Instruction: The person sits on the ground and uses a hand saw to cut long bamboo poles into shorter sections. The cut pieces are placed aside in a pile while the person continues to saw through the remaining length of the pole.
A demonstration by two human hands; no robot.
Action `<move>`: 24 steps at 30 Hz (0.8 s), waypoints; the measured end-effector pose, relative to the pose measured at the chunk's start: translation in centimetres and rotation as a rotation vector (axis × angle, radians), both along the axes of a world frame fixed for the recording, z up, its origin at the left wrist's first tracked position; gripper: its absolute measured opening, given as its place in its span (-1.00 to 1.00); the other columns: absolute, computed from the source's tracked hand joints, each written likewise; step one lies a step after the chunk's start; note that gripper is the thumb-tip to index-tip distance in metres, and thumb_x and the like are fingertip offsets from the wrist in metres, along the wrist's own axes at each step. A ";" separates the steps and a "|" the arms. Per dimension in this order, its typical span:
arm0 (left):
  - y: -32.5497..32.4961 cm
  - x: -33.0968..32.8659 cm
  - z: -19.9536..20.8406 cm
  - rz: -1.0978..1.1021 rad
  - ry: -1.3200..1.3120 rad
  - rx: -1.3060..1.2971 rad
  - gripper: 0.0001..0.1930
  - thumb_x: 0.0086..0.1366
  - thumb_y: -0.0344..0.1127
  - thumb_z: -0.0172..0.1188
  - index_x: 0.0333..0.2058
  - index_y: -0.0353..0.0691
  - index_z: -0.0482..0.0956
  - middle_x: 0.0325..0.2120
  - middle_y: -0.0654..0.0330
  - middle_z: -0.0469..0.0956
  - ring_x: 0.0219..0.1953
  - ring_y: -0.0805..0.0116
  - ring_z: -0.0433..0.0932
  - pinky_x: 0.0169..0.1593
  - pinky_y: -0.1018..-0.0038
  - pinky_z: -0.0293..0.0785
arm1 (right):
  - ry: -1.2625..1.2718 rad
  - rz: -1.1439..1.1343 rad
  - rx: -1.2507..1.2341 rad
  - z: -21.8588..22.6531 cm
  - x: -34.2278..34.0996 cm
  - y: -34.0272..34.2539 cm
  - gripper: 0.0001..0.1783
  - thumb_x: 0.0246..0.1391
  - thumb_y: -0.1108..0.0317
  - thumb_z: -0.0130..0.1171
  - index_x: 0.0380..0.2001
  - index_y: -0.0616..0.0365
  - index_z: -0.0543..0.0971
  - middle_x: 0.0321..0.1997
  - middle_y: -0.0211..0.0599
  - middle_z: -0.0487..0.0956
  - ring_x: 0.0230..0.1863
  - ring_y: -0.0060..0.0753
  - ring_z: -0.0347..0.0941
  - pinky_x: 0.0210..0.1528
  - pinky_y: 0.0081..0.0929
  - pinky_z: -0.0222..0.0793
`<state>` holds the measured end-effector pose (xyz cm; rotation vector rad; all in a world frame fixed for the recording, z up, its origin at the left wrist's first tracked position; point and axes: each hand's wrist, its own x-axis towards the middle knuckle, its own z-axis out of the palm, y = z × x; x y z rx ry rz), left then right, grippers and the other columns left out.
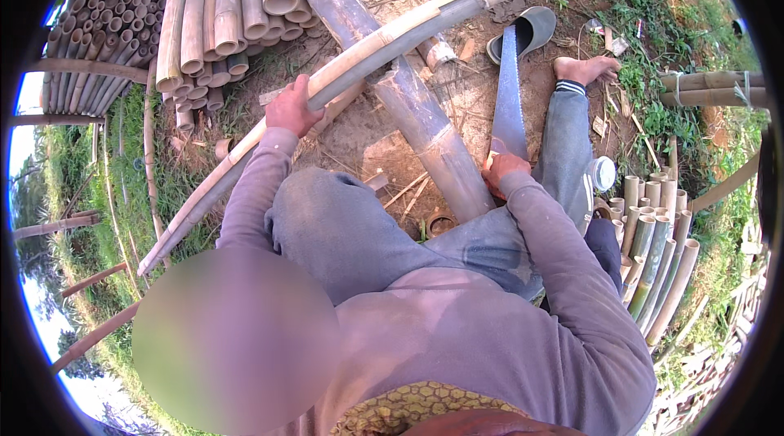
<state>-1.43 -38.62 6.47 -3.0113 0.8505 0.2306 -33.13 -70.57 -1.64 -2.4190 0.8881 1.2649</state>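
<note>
While left hand grips long bamboo pole crossing thick bamboo log, right hand grasps saw.

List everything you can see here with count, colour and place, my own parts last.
Pole: one, tan and grey, curving from lower left to upper right
Log: one, grey-brown, under the pole
Saw: one, blue-grey blade, right of the log
Slipper: one, dark grey, at the saw's tip
Long tubes: many, tan, piled upper left
Far stack: many tubes, brown, far upper left
Short tubes: many, tan and green, right
Round container: one, white, above the short tubes
Rails: two, tan, right edge
Grass: uncounted, green, both sides
Trousers: one pair, blue-grey, centre
Foot: one, bare, upper right
Left hand: one, purplish-grey sleeve, gripping the pole
Right hand: one, same sleeve, on the saw's handle
</note>
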 end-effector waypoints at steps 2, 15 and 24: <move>-0.2 0.9 0.3 -0.049 0.034 -0.009 -0.22 0.01 0.05 0.52 0.19 0.01 0.40 -0.09 -0.05 0.69 -0.04 -0.16 0.70 -0.01 -0.01 0.61 | -0.034 0.028 -0.065 -4.1 -1.3 0.0 -0.49 0.25 -0.03 0.23 0.10 0.05 0.73 0.24 -0.16 0.69 0.21 -0.09 0.66 0.21 -0.22 0.59; -0.5 2.7 2.6 -0.077 0.267 0.005 -0.24 -0.11 -0.07 0.54 0.08 -0.16 0.45 -0.12 -0.15 0.70 0.00 -0.23 0.66 0.07 0.01 0.56 | -1.234 -1.387 0.732 5.8 -9.1 1.1 -0.83 0.23 0.35 0.16 -0.24 0.26 0.52 -0.38 -0.21 0.59 -0.29 -0.37 0.60 -0.21 -0.37 0.51; -0.2 3.0 2.7 -0.098 0.275 -0.054 -0.27 -0.11 -0.05 0.56 0.01 -0.18 0.44 -0.15 -0.17 0.70 -0.01 -0.24 0.66 0.07 0.01 0.57 | -1.384 -0.686 0.238 16.1 -14.6 4.4 -0.54 0.42 0.19 0.26 0.16 0.35 0.53 0.01 -0.23 0.61 0.05 -0.45 0.51 0.15 -0.43 0.44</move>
